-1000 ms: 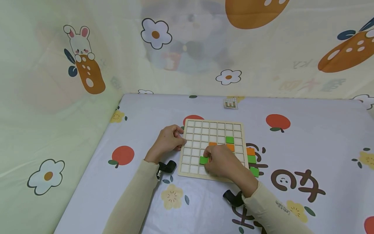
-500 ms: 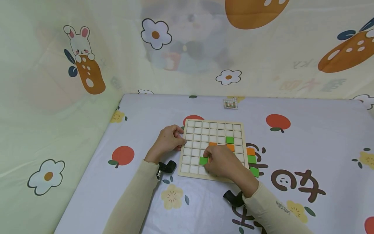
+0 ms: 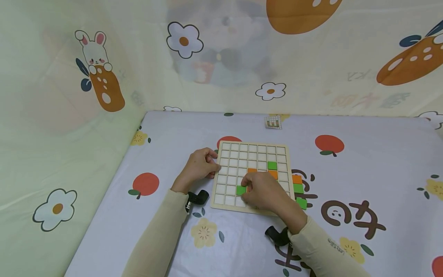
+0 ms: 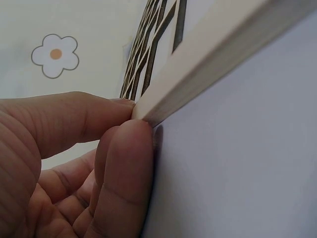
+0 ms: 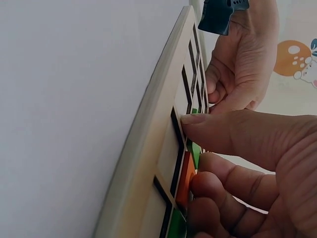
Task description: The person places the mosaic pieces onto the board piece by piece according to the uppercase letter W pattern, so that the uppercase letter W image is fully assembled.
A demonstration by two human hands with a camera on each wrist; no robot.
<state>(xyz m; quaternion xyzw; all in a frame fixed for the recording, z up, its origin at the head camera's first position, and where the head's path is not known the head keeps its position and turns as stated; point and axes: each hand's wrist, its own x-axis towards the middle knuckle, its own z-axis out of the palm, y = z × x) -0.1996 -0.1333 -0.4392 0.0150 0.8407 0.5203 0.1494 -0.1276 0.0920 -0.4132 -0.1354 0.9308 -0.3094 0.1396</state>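
Observation:
A wooden grid board point(image 3: 230, 171) with white cells lies on the table. At its left edge my left hand point(image 3: 200, 164) grips the rim between thumb and finger, seen close in the left wrist view. My right hand point(image 3: 264, 191) is over the lower middle of the board, fingers curled. In the right wrist view its fingertips touch an orange tile point(image 5: 184, 181), while the thumb tip lies against the board beside a green tile point(image 3: 241, 190). Farther up sit another green tile point(image 3: 272, 165) and an orange tile point(image 3: 273, 175). The right hand hides several cells.
Off the board's right edge lie a loose orange tile point(image 3: 297, 179) and two loose green tiles, one of them the nearer green tile point(image 3: 301, 203). A small pattern card point(image 3: 273, 122) lies behind the board. Printed cloth point(image 3: 187, 84) hangs at the back and left.

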